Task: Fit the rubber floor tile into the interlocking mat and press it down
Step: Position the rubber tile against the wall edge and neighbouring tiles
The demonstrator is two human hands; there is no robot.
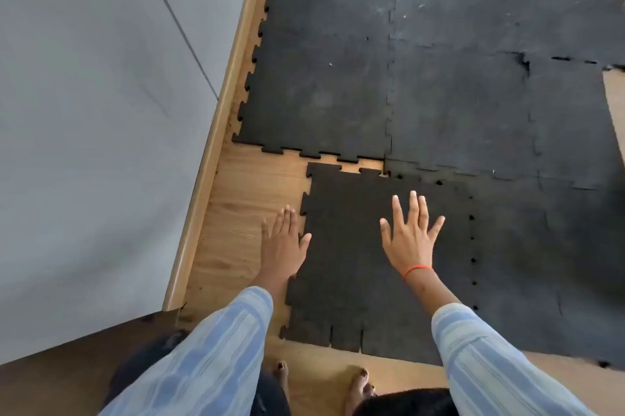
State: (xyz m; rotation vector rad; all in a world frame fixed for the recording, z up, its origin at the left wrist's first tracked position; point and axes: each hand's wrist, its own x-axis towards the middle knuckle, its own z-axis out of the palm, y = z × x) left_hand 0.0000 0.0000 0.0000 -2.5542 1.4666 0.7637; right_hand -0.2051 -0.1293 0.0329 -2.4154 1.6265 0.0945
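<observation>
On the wooden plank floor (243, 185), beside the pale baseboard (216, 145), lies the loose black rubber floor tile with toothed edges (355, 263). It sits against the black interlocking rubber mat (439, 60) already laid.

Right edge of tile: teeth look meshed with the neighbouring mat piece, though small dark holes show along that seam, so seating there is probably incomplete. Far edge: right-hand part looks engaged; left-hand part shows a sliver of bare wood between tile teeth and mat teeth, so not locked there. Tile also appears offset to the right of the mat's left corner.

Left hand (282, 243): flat, fingers together, resting partly on the floor and partly at the tile's left edge, gripping nothing. Right hand (411, 236): fingers spread, palm down over the tile's middle; contact or hover cannot be told.

Judgement: placement roughly done; closing the far seam and pressing down all joints remain.
</observation>
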